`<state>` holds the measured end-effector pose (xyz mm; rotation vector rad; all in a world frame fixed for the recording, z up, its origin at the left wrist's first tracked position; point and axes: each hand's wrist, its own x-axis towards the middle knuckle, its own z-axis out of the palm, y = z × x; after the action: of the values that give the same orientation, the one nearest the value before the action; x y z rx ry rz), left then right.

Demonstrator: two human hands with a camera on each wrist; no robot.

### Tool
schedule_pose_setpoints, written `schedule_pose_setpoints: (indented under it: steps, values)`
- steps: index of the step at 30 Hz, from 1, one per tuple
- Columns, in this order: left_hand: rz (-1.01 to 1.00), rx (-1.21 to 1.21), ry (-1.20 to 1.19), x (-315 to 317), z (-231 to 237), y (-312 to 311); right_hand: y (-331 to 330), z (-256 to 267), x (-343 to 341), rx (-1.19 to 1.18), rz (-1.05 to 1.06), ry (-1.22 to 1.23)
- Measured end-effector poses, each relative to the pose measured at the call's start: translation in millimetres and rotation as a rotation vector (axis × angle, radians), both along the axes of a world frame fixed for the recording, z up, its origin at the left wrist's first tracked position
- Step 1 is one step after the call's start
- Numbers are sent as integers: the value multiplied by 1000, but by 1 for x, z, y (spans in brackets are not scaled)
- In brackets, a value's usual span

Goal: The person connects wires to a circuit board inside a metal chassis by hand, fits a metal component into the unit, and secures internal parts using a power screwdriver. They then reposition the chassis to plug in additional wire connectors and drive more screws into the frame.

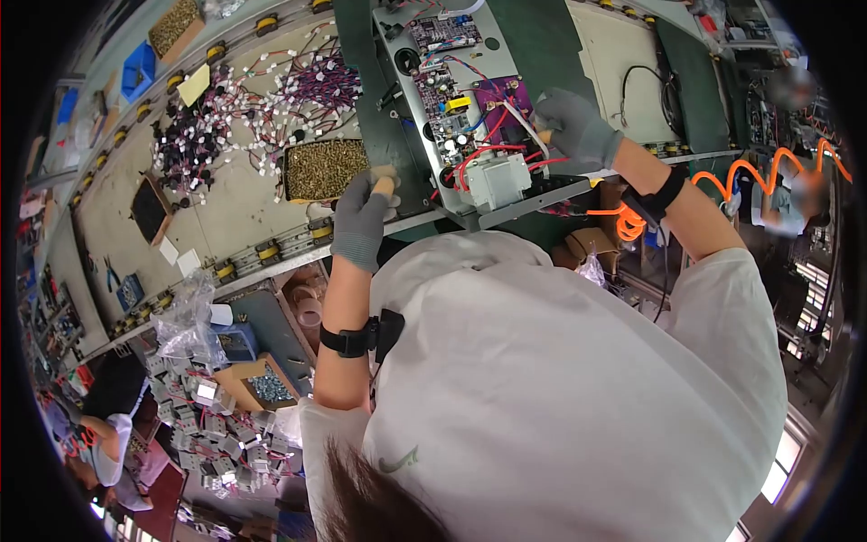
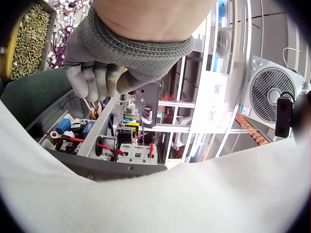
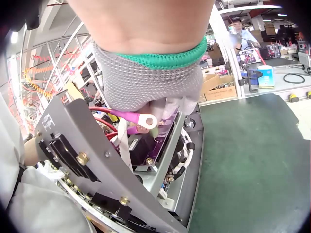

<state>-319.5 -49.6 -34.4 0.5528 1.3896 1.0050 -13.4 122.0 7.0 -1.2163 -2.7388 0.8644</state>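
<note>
We read the right hand (image 1: 578,131) as bent at the fingers inside the chassis (image 1: 496,61), beside the purple board (image 1: 508,98); the hand hides its own fingertips, so we cannot tell whether they grip anything. We see the left hand (image 1: 359,221) with bent fingers near the chassis's long wall; we cannot confirm a hold there either. Both wear gloves (image 3: 146,82) of ribbed grey knit. Just beside the right hand, we find a red lead with a smooth purple sleeve and a flat, round ring terminal (image 3: 147,121), its eye unfastened. The chassis, our workpiece, is a long, open sheet-metal tray on the green mat (image 3: 248,160), with a flat dark end panel (image 3: 112,165) carrying brass-coloured screws. We judge assembly well advanced: the boards and the pale, boxy block (image 1: 498,181) appear seated. We take lead routing and terminal fastening to be unfinished, and the chassis has no cover on. Farther out, we note small, brassy hardware heaped in a rectangular bin (image 1: 325,167), tangled thin harnesses (image 1: 321,81) with white connectors, and a glossy orange coiled hose (image 1: 733,190).
</note>
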Motion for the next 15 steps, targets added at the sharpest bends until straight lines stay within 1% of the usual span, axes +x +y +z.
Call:
schedule_pose_setpoints:
  steps: [2,4,5,7,8,10,11,13,14,15]
  values:
    - [-4,-11,11,1,3,0,5,0,-2,2,32,-28]
    - [0,-18,9,1,4,0,10,4,-8,99,119,-180]
    - [6,-15,13,1,3,-1,11,8,-11,98,128,-187]
    - [18,-2,30,0,3,-3,14,15,-18,-231,-54,-202]
    - [29,-5,27,0,3,-4,16,11,-15,-232,-42,-206]
    - [74,25,8,-2,0,-7,19,4,-8,-257,-29,-22]
    - [83,21,6,-3,-1,-8,20,3,-9,-261,-20,-25]
    - [80,28,3,-5,-3,-10,21,7,-10,-373,-98,-110]
    - [85,24,1,-4,-2,-10,22,11,-13,-376,-94,-113]
    - [98,34,-3,-3,-1,-10,22,15,-18,-271,-11,-190]
